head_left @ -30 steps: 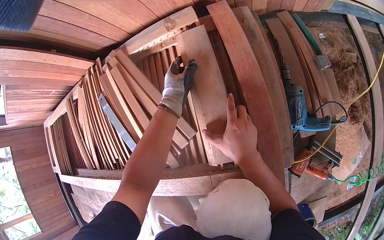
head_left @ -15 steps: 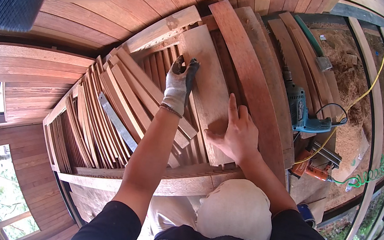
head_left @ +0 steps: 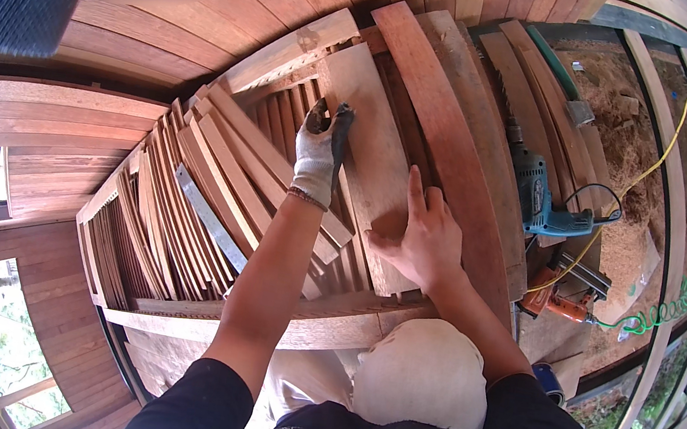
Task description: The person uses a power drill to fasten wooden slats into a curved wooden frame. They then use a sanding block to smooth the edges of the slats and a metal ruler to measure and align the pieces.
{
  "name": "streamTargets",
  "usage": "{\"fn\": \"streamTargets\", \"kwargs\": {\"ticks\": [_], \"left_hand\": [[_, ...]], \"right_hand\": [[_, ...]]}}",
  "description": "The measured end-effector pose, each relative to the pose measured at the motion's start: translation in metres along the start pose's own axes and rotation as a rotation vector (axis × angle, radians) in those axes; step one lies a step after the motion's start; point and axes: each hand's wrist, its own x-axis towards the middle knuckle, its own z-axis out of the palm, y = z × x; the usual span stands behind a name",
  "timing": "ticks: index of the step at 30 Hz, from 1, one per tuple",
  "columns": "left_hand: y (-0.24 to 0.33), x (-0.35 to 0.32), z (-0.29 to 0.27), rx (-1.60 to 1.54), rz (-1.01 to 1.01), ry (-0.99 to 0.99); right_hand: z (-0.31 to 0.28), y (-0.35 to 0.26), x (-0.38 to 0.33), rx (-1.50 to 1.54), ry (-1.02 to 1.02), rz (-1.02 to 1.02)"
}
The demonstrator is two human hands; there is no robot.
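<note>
My left hand (head_left: 318, 153), in a dirty white glove with dark fingertips, is at the left edge of a pale flat board (head_left: 372, 143). Its thumb and fingers are curved apart, with nothing visible between them. Bare, my right hand (head_left: 428, 241) rests over the near part of that board. Its index finger points along the board's right side and its thumb stretches left across the surface; the other fingers are partly hidden. The board lies lengthwise over a slatted wooden frame (head_left: 326, 333). A wider reddish board (head_left: 454, 129) is just to the right.
Thin wooden strips (head_left: 170, 215) and a metal ruler (head_left: 210, 217) cover the left side. On the right are a blue power drill (head_left: 545, 205), an orange air nailer (head_left: 561, 305) with a green coiled hose (head_left: 656, 323), and a yellow cord (head_left: 669, 148). Plank walls (head_left: 56, 118) rise around.
</note>
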Motion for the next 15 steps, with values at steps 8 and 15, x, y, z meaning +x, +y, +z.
{"fn": "streamTargets", "kwargs": {"ticks": [8,15], "left_hand": [[0.000,0.001,0.003,0.106,0.052,0.030],[-0.012,0.013,-0.009,-0.044,0.058,0.007]], "right_hand": [[0.000,-0.001,0.001,-0.026,0.060,-0.034],[-0.002,-0.003,0.004,-0.083,0.004,-0.027]]}}
